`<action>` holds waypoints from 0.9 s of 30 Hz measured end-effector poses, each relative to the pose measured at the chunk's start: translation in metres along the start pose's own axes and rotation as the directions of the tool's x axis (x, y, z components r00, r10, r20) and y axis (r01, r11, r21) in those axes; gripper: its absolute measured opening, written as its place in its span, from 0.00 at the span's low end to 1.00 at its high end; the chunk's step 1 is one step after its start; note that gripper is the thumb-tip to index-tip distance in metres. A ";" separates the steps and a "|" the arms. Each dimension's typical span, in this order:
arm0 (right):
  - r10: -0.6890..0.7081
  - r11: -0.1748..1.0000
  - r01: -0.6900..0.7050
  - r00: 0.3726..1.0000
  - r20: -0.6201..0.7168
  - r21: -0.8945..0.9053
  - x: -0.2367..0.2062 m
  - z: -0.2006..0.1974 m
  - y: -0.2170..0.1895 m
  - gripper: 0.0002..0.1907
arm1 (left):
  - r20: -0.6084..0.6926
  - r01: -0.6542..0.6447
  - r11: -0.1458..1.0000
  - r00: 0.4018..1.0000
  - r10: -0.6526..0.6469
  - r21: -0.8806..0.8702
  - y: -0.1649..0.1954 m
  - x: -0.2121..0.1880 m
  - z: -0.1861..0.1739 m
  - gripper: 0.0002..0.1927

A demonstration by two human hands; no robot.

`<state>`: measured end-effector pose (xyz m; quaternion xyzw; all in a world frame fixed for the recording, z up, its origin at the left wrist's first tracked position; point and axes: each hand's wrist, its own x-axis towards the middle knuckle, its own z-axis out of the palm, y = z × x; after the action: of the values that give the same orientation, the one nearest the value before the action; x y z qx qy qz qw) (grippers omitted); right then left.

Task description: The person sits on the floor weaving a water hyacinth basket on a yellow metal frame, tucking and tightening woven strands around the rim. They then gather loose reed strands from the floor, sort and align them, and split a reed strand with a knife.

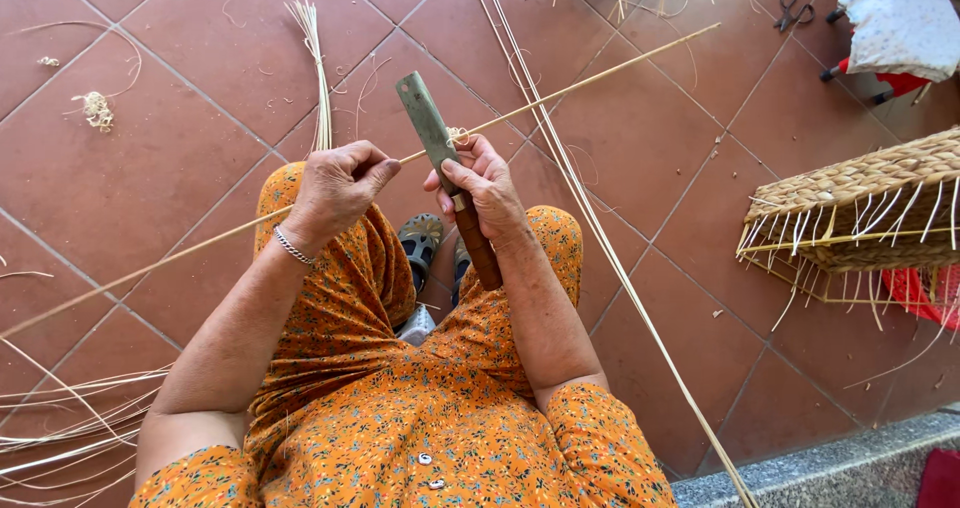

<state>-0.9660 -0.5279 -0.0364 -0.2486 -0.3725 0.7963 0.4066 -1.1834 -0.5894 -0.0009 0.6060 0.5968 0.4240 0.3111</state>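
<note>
My right hand grips a knife with a flat grey blade and a brown wooden handle, blade pointing away from me. My left hand pinches a long pale cane strip that runs from the lower left, across my lap, under the blade and off to the upper right. The blade's edge rests against the strip just beside my right thumb. A thin curl of shaving sits at that spot. I am seated, with orange flowered fabric over my knees.
A half-woven basket with loose stakes stands at the right. Scissors and a cloth-covered stool lie at the top right. Several cane strips lie at the lower left, a thin bundle ahead, long canes across the red tiles.
</note>
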 end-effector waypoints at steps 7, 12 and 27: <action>-0.050 0.999 0.049 0.998 -0.041 -0.011 -0.004 -0.014 -0.011 0.14 | 0.067 0.099 0.994 0.993 -0.096 -0.043 -0.019 -0.015 -0.021 0.08; -0.081 0.997 0.082 0.995 -0.056 0.016 -0.006 -0.023 -0.016 0.12 | 0.071 0.142 0.987 0.988 -0.136 -0.077 -0.036 -0.029 -0.041 0.06; -0.171 0.981 0.179 0.979 -0.108 0.069 -0.010 -0.049 -0.032 0.11 | 0.044 0.270 0.963 0.962 -0.270 -0.011 -0.093 -0.081 -0.132 0.08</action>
<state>-0.9113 -0.5047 -0.0391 -0.2386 -0.3402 0.7578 0.5031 -1.3375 -0.6781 -0.0354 0.5250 0.6635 0.3699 0.3838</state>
